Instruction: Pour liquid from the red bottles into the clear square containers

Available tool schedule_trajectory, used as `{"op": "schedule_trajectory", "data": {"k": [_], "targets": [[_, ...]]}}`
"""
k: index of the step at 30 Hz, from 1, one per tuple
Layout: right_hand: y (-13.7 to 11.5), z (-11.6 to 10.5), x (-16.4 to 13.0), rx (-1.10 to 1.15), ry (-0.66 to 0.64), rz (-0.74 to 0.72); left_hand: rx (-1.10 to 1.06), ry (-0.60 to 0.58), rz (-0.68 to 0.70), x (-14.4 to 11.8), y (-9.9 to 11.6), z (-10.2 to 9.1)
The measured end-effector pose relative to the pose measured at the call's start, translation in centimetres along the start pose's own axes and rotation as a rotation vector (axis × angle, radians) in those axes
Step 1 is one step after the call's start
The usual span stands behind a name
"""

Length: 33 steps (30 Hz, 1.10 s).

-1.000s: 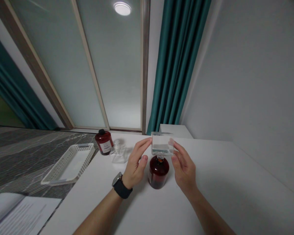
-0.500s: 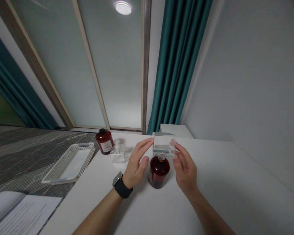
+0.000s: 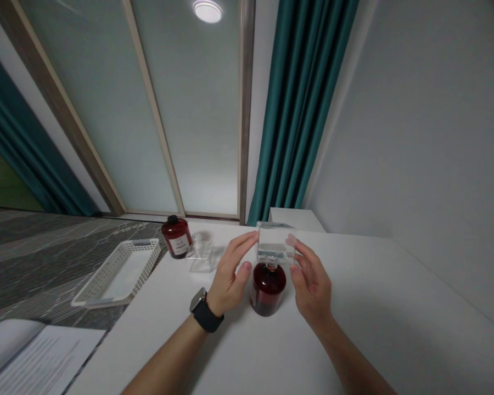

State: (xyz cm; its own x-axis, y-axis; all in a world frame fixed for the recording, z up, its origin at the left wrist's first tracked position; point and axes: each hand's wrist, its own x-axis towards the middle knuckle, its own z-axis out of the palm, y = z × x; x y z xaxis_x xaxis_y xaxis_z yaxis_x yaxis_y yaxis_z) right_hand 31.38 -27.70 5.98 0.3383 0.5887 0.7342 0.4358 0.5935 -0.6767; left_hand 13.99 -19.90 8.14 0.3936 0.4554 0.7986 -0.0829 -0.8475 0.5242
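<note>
Clear glass block (image 3: 275,243) sits inverted above the dark red bottle (image 3: 268,288), near the middle of the white table (image 3: 379,307). Left hand (image 3: 229,277) and right hand (image 3: 310,280) pinch its opposite sides with extended fingertips. White basket (image 3: 121,269) lies far left.

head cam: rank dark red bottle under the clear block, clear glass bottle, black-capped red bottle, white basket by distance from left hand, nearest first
From the left hand:
1. Dark red bottle, just right of it.
2. Clear glass bottle, behind-left.
3. Black-capped red bottle, further back-left.
4. White basket, far left.
</note>
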Motion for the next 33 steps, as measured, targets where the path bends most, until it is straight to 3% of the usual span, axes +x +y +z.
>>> {"op": "schedule_trajectory", "data": {"k": [33], "targets": [[0.45,-0.21,-0.07,0.024,0.005,-0.091,0.014,0.001,0.028,-0.05,0.36,0.11]]}}
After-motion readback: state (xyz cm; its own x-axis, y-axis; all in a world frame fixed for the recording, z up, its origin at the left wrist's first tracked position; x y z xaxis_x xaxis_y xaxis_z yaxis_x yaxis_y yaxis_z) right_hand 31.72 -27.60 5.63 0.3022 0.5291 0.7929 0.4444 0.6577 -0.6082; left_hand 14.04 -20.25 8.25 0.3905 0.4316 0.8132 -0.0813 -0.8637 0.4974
